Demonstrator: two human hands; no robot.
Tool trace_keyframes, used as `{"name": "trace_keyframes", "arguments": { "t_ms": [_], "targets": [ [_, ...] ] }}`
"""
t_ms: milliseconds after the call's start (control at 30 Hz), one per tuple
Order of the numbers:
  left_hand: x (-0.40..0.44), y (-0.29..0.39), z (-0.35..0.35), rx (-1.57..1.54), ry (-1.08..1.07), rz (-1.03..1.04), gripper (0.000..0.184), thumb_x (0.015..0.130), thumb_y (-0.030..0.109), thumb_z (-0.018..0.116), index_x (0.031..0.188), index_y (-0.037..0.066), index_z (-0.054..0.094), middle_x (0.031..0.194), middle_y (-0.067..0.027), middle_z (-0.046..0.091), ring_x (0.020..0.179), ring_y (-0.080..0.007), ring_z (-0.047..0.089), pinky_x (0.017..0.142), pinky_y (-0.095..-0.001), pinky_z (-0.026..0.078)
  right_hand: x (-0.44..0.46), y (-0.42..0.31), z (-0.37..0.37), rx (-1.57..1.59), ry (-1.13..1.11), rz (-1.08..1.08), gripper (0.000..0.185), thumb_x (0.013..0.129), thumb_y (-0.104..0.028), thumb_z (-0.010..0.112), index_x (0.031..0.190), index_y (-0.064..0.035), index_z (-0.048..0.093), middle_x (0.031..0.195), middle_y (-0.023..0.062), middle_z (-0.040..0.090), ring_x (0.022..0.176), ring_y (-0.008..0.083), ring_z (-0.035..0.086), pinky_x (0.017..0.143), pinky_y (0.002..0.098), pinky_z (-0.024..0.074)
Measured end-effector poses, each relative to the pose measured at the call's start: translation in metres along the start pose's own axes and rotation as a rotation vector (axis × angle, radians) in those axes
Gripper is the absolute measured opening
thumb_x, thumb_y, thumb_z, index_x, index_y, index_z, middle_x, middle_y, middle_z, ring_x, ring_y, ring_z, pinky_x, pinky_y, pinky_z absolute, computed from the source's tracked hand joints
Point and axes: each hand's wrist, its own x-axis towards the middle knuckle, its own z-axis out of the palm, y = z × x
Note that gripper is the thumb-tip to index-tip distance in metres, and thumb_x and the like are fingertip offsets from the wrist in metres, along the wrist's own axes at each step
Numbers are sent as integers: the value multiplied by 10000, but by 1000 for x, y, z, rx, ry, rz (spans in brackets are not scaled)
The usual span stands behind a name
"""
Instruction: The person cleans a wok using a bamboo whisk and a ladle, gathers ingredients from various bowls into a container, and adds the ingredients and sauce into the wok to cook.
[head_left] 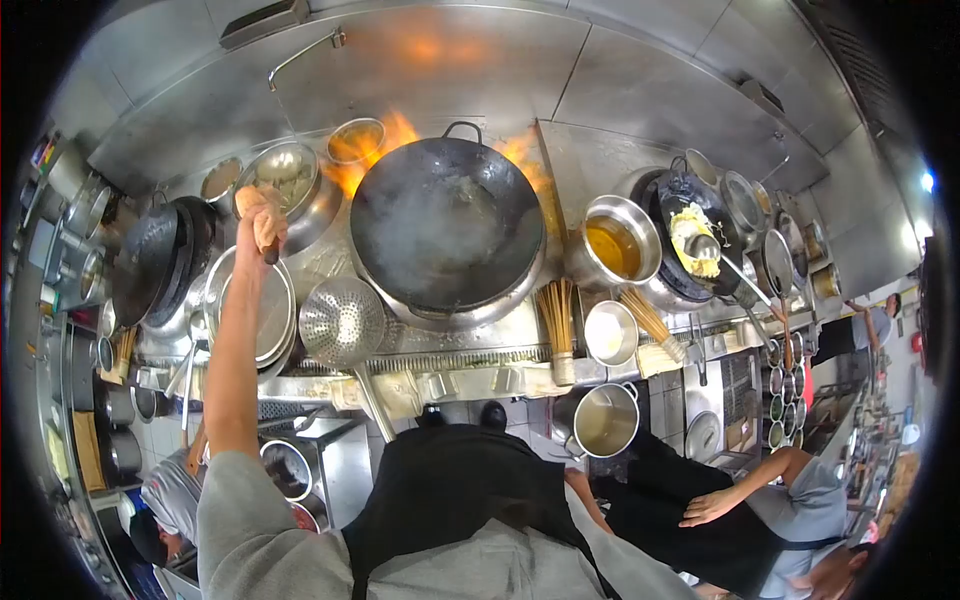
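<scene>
My left hand (262, 225) is raised on an outstretched arm at the left of the stove, closed around a tan-orange cloth (250, 199). A dark-ended handle (271, 256) pokes out below the fist; what it belongs to is unclear. Just behind the hand sits a steel pot (290, 172) with a shiny round bowl in it. To its right, a large black wok (445, 225) steams, with flames behind its rim. My right hand (571, 475) is low by my side, its fingers hidden, close to the handle of a steel pot (606, 420) of cloudy liquid.
A perforated strainer (343, 322) rests at the stove's front. Rightward are a pot of yellow oil (614, 248), bamboo brushes (557, 325), a white pot (610, 333), and another wok (728, 235) with food and a ladle. A co-worker's hand (708, 506) lies on a black apron, close on my right.
</scene>
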Motion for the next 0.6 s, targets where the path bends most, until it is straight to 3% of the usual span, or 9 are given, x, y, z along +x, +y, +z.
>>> {"name": "trace_keyframes", "arguments": {
  "t_ms": [33,100,200,267,333,400,467,533,600],
  "targets": [
    [-12,5,4,-5,-90,-23,232,858,256,567,931,50,489,789,-88,498,598,-156,485,511,-259,445,10,-4,-1,-103,12,3,188,874,-210,565,1011,-83,591,762,107,660,574,232,626,488,387,532],
    [-65,7,69,-24,-8,4,242,854,243,576,955,48,474,791,-78,475,610,-146,461,525,-253,435,21,-38,3,-228,14,13,192,874,-207,563,995,-63,599,766,117,664,574,237,632,477,383,529],
    [-111,10,119,-149,-195,-77,323,852,248,578,1028,17,439,828,-72,451,645,-140,471,531,-239,437,11,-114,17,-664,-97,-432,218,913,-246,527,913,-43,605,726,79,626,615,178,627,456,338,489],
    [-143,3,155,-264,-185,-137,297,862,214,569,1024,9,427,839,-75,410,668,-138,455,536,-238,439,4,-164,28,-300,-427,-559,204,916,-229,548,953,-33,590,721,55,604,592,144,583,469,308,468],
    [-168,-14,182,-328,-220,-164,301,864,198,567,1039,2,422,874,-93,394,690,-144,459,545,-239,449,-47,-238,55,-449,-440,-371,239,895,-143,582,1121,-67,568,796,23,605,705,98,573,633,258,459],
    [-198,-39,215,-341,-170,-186,325,861,196,576,1055,-11,417,895,-95,394,698,-147,461,543,-237,456,-75,-287,69,-846,-317,-709,306,883,-180,620,1144,-33,562,923,93,628,787,198,620,701,327,498],
    [-220,-71,229,-379,-45,-227,351,864,204,574,1113,17,412,912,-108,397,691,-144,462,525,-234,457,-89,-323,81,-1085,-159,-1444,460,879,-213,617,1264,-1,482,1087,194,593,892,342,631,781,428,510],
    [-236,-103,242,-402,-54,-311,380,858,217,572,1136,23,400,905,-106,409,661,-139,456,505,-220,442,-79,-337,96,-1244,25,-1426,645,849,-235,625,1366,23,337,1202,287,508,933,476,592,818,532,487],
    [-248,-137,245,-371,-20,-341,426,846,229,574,1183,38,395,888,-96,426,649,-142,464,502,-223,443,-80,-346,120,-1399,118,-934,734,862,-295,602,1418,18,239,1217,289,504,953,485,600,820,516,501]
  ]
}}
